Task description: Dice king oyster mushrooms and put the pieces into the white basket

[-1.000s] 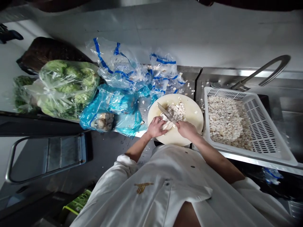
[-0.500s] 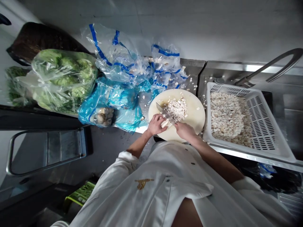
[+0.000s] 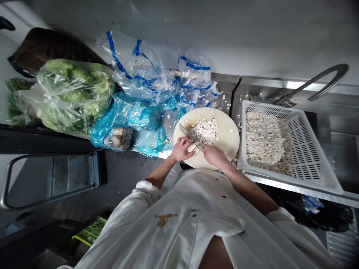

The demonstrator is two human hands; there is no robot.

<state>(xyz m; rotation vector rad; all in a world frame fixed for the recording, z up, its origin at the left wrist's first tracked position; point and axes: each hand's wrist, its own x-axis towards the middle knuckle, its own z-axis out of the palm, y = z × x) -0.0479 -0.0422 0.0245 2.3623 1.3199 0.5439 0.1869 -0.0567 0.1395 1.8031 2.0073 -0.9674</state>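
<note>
My right hand (image 3: 213, 155) is wrapped round the handle of a kitchen knife (image 3: 190, 136), whose blade points up and left across the round white cutting board (image 3: 230, 139). Beside the blade, my left hand (image 3: 181, 149) presses with curled fingers on pale strips (image 3: 192, 148) that look like mushroom. Its fingertips are close to the knife. Beyond the blade lies a heap of small diced pieces (image 3: 206, 130), white with some brownish bits. A few cubes are scattered toward the board's right side. The knife handle is mostly hidden in my right hand.
To the right, a white plastic basket (image 3: 327, 175) of diced pieces stands by the sink, under a curved faucet (image 3: 316, 84). Left of the board lie blue bags (image 3: 144, 114), clear bags (image 3: 134, 67) and a bag of leafy greens (image 3: 75, 95). Crumbs dot the steel counter.
The whole view has shifted slightly, so most things sit a little further left. Both hands keep their places on the board, with the knife at nearly the same slant.
</note>
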